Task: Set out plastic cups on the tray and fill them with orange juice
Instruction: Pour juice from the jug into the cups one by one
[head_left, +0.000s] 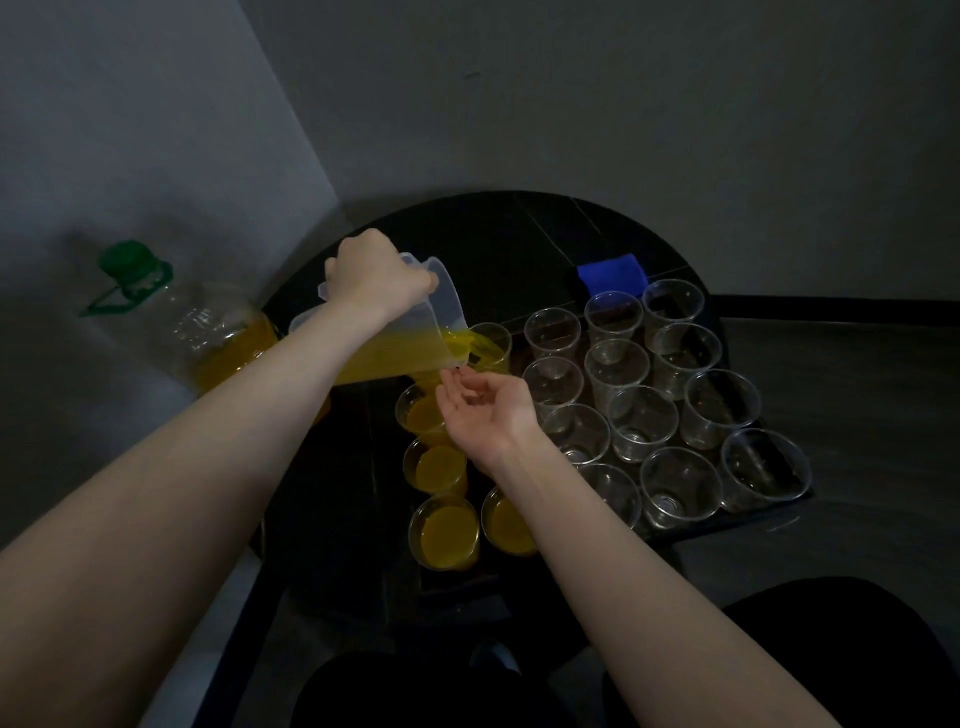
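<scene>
Now left hand (379, 275) tips jug (395, 343); no writing legible.

The round black table (519, 234) carries a dark tray (774, 512), a blue cloth (613, 278) and, apparently, the juice bottle (208, 332).

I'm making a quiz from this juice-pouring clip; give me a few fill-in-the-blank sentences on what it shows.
1. The left hand tilts a clear ____ of juice over a cup.
2. The right hand holds ____.
3. The big bottle has a ____ cap.
4. The folded cloth behind the cups is ____.

Missing words: pitcher; nothing; green; blue
</scene>
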